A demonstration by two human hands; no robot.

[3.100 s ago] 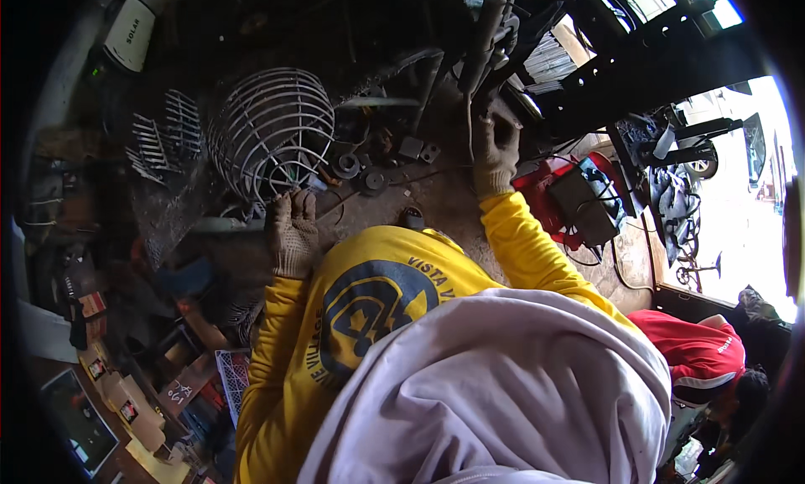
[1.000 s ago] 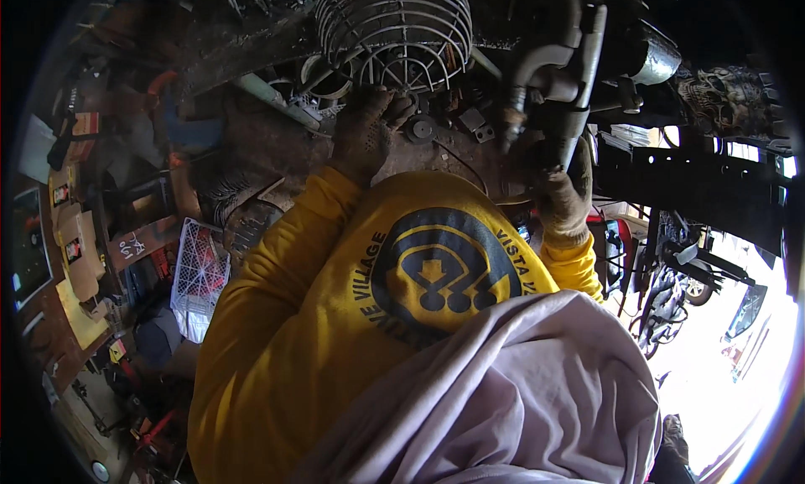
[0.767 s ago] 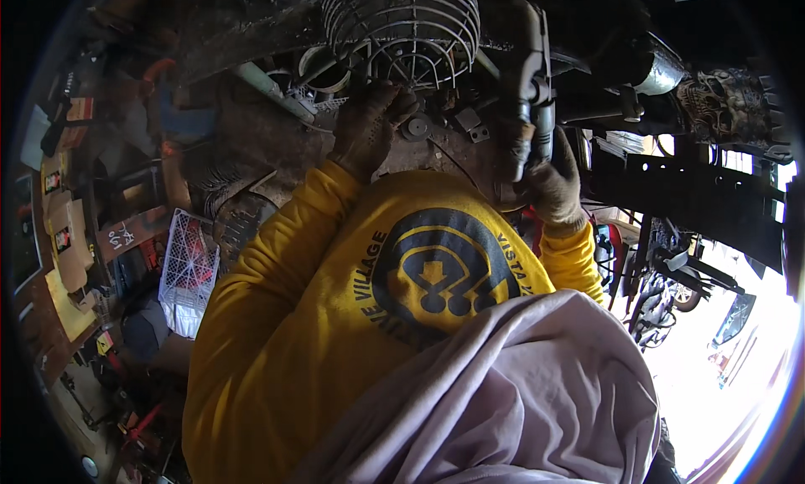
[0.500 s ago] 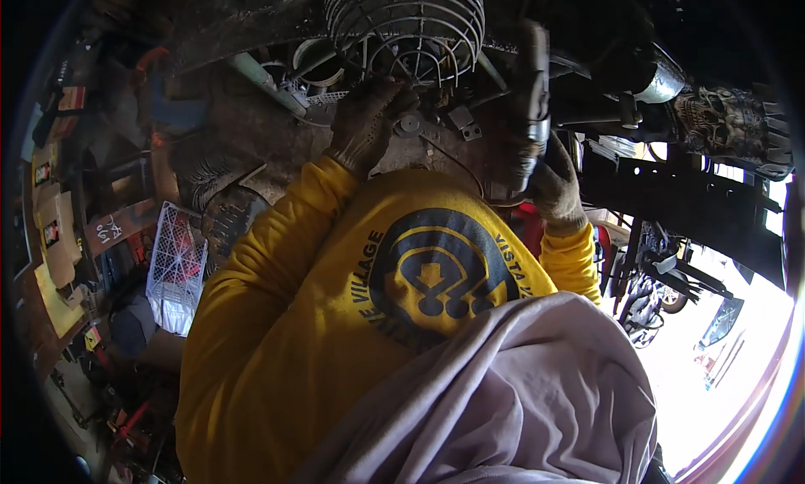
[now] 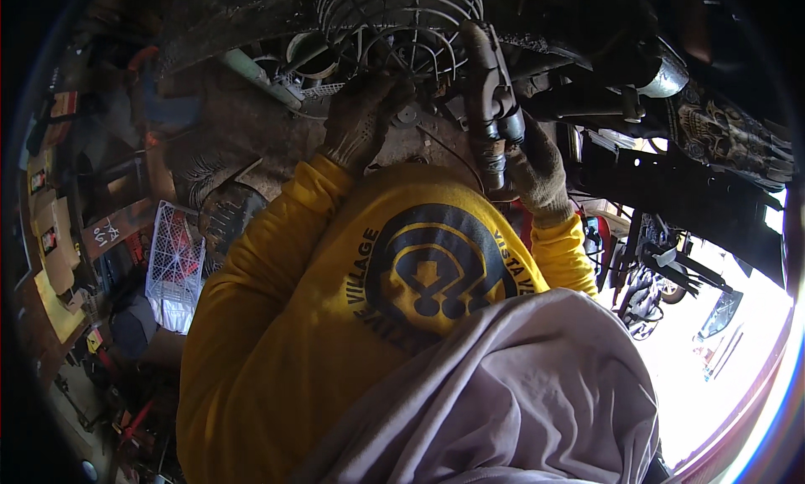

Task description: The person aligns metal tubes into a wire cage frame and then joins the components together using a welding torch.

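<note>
My right hand (image 5: 538,175), in a knit work glove, is wrapped round the lower part of a long grey metal power tool (image 5: 488,98). The tool stands nearly upright, its upper end beside a round wire cage (image 5: 401,6). Just below that cage is my left hand (image 5: 362,119), also gloved, with its fingers curled closed. Shadow hides its fingertips and whatever they may hold. A small round metal piece (image 5: 407,117) lies close to the left hand. A thin cord or hose (image 5: 449,153) curves between the two hands.
Dark beams (image 5: 231,39) cross overhead. A green tube (image 5: 256,77) slants left of the cage. A skull-patterned sleeve or cover (image 5: 728,136) shows at right. Below left stands a white plastic crate (image 5: 176,253); cardboard boxes (image 5: 54,232) line the left edge. Bright light enters lower right.
My right hand has brought the power tool left, closer to the wire cage, tilting its top leftward. My left hand stays nearly in place, still closed below the cage.
</note>
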